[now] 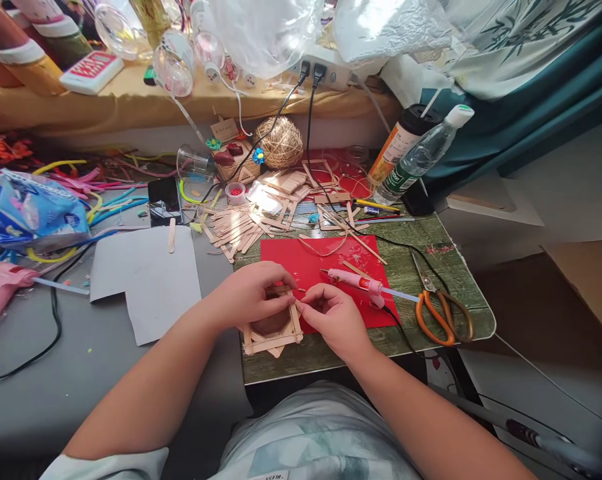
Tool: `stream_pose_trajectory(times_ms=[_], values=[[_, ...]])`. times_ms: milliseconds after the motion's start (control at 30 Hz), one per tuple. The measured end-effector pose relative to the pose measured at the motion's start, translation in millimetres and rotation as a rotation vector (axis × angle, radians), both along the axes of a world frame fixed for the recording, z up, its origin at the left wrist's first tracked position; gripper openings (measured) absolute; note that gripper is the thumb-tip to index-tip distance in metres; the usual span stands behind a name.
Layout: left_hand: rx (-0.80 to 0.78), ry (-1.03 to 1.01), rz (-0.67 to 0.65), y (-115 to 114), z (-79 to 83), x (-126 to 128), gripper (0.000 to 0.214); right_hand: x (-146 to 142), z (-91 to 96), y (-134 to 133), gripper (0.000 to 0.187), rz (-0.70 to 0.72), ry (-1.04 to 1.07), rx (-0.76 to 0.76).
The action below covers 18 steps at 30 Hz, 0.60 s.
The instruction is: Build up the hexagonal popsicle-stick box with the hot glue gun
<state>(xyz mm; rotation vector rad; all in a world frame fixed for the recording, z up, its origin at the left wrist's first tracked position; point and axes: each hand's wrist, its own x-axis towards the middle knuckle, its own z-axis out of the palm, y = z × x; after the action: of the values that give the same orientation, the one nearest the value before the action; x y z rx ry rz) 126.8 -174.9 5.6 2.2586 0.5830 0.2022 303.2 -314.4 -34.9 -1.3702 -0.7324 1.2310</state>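
A small box-like frame of wooden craft sticks (273, 343) rests near the front edge of the green board, partly over red paper. My left hand (253, 293) reaches across its far left side, thumb and fingers closed on its upper part. At the frame's right corner, my right hand (335, 320) pinches with thumb and forefinger; the fingertips of both hands nearly meet there. Whether a thin strand lies between them is too small to tell. Just right of my hands, a pink glue gun (355, 280) with a glue stick in its back lies on the red paper (281, 250).
Orange-handled scissors (433, 310) lie on the board's right side. Loose craft sticks (235, 230) pile up behind. A water bottle (415, 163) stands back right. A black cord (391, 240) crosses the board. Left are grey card (155, 273) and another pink glue gun (3, 287).
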Motion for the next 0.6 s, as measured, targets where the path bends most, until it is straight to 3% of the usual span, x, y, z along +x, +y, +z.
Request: stream_pose_trajectory(times_ms=[233, 300, 367, 500, 600], values=[[-0.010, 0.003, -0.004, 0, 2.1, 1, 0.017, 8, -0.6, -3, 0.036, 0.024, 0.333, -0.129], [-0.009, -0.001, -0.006, 0, 1.4, 1, 0.016, 8, -1.5, -6, 0.034, 0.007, 0.339, -0.131], [-0.012, -0.003, -0.009, 0, 0.2, 0, 0.016, 8, 0.5, -9, 0.028, -0.001, 0.163, -0.048], [-0.010, -0.005, -0.006, 1, -1.5, 1, 0.015, 9, 14.4, -9, 0.006, 0.113, -0.454, 0.201], [0.013, -0.010, -0.012, 0, -1.9, 2, 0.014, 10, 24.4, -5, 0.017, 0.196, -0.696, 0.277]])
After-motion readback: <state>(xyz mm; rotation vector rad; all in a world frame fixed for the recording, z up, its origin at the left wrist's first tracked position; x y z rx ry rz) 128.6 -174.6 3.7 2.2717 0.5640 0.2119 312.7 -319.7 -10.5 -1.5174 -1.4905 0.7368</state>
